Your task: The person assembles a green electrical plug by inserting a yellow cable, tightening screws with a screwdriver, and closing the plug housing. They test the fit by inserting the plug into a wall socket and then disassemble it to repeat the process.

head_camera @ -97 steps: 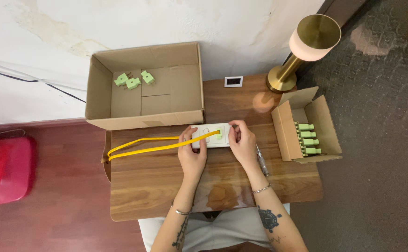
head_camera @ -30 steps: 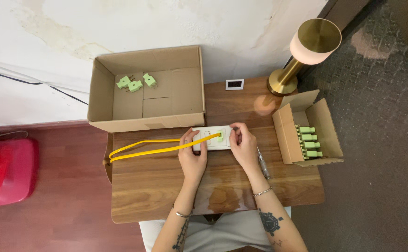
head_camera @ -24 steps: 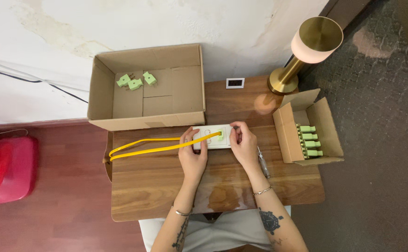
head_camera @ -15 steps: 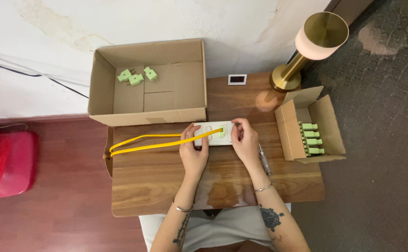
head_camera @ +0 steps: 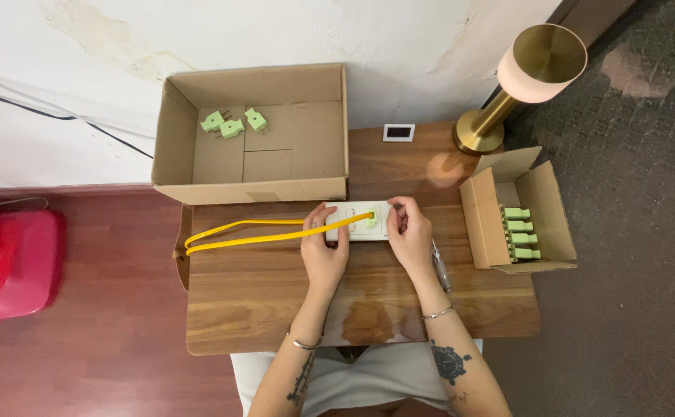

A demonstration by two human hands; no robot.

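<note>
Two hands meet at the frame's centre on a white rectangular plastic socket plate (head_camera: 357, 222): the left hand (head_camera: 325, 251) pinches its left end together with a yellow flat cable (head_camera: 264, 234), steadying it, while the right hand (head_camera: 408, 235) curls closed around its right edge.

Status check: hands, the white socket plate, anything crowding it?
Left hand and right hand both grip white socket plate. Yellow cable lies across it. Nothing else crowding.

The white socket plate (head_camera: 357, 222) lay flat on my worktop (head_camera: 276, 301), a green plug (head_camera: 371, 219) in it, trailing a looped yellow cable (head_camera: 252, 234).
</note>
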